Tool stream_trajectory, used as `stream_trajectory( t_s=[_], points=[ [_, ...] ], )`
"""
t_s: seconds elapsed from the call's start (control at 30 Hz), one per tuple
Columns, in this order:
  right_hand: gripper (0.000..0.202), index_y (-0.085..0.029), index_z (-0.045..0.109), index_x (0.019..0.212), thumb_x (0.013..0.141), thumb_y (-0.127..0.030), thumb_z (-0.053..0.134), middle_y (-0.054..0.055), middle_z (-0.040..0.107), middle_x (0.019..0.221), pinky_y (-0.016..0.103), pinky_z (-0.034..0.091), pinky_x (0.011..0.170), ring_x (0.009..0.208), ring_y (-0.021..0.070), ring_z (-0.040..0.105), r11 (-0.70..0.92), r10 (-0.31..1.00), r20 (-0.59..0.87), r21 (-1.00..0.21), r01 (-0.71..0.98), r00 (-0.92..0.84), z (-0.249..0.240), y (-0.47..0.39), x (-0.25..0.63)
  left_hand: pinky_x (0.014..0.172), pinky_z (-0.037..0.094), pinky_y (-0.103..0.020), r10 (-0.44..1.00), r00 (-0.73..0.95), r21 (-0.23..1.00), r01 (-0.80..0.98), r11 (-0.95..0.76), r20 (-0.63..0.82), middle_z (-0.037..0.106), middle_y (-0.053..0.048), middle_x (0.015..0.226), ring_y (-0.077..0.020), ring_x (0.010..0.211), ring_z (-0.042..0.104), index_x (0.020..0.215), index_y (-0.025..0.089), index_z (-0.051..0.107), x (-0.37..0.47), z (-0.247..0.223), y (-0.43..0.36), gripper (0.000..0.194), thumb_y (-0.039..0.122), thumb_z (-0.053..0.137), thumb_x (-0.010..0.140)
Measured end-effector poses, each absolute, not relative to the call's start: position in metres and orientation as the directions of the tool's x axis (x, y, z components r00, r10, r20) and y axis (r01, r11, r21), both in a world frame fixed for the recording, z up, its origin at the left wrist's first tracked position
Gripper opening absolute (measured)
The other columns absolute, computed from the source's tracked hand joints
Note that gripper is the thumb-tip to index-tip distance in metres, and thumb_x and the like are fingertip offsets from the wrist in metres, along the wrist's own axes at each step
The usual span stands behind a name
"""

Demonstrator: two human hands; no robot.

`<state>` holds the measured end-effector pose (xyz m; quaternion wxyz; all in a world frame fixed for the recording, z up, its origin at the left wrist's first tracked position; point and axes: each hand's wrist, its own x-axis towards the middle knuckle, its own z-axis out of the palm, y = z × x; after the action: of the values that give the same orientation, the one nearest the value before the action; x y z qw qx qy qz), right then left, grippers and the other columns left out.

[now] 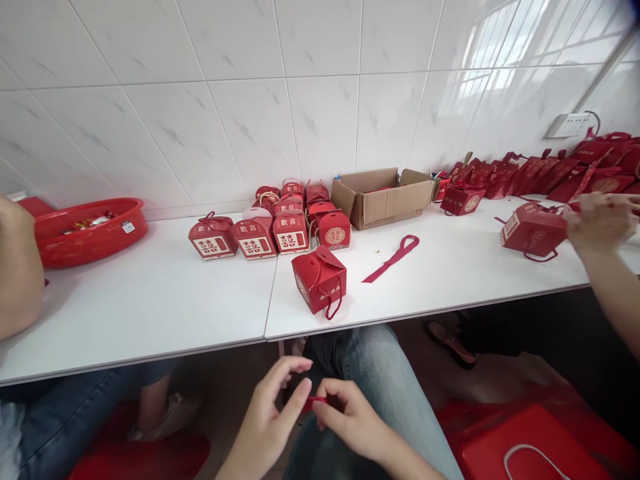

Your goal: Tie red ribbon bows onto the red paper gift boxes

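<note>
Above my lap, just in front of the table edge, my right hand (353, 419) pinches a short piece of red ribbon (316, 400) between thumb and fingers. My left hand (273, 417) is beside it, thumb and fingers apart, its thumb tip close to the ribbon's end; whether they touch I cannot tell. On the table ahead of both hands stands a red gift box (320, 280) with closed flaps and a twisted cord handle hanging down its front. To that box's right lies a looped red ribbon (393, 260).
Behind stand several red gift boxes (257, 239) and an open cardboard box (385, 200). A red plastic basin (100, 237) is at left, near a person's arm (17, 267). At right another person's hands (600, 220) are by a red box (535, 230), before rows of red boxes.
</note>
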<state>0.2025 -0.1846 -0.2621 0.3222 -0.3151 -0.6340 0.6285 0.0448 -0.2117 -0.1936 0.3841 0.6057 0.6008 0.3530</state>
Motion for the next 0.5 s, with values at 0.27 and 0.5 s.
stream_trajectory(
  t_s=[0.27, 0.5],
  points=[
    [0.032, -0.014, 0.054, 0.063, 0.08, -0.038, 0.062, -0.002, 0.048, 0.058, 0.022, 0.034, 0.058, 0.058, 0.0091, 0.043, -0.069, 0.804, -0.011, -0.995, -0.074, -0.595, -0.266, -0.185, 0.217, 0.066, 0.038, -0.023, 0.968, 0.119, 0.891, 0.428, 0.149, -0.219, 0.052, 0.001, 0.07, -0.014, 0.071, 0.049, 0.072, 0.018, 0.052, 0.057, -0.222, -0.216, 0.035, 0.047, 0.043, 0.088],
    [0.036, -0.013, 0.054, 0.063, 0.078, -0.044, 0.064, -0.001, 0.052, 0.055, 0.021, 0.033, 0.052, 0.051, 0.0077, 0.044, -0.225, 0.785, -0.087, -0.963, -0.151, -0.613, -0.27, -0.179, 0.218, 0.065, 0.036, -0.022, 0.965, 0.143, 0.905, 0.399, 0.145, -0.218, 0.049, 0.002, 0.069, -0.0131, 0.069, 0.046, 0.071, 0.017, 0.05, 0.055, -0.218, -0.212, 0.035, 0.047, 0.043, 0.089]
  ],
)
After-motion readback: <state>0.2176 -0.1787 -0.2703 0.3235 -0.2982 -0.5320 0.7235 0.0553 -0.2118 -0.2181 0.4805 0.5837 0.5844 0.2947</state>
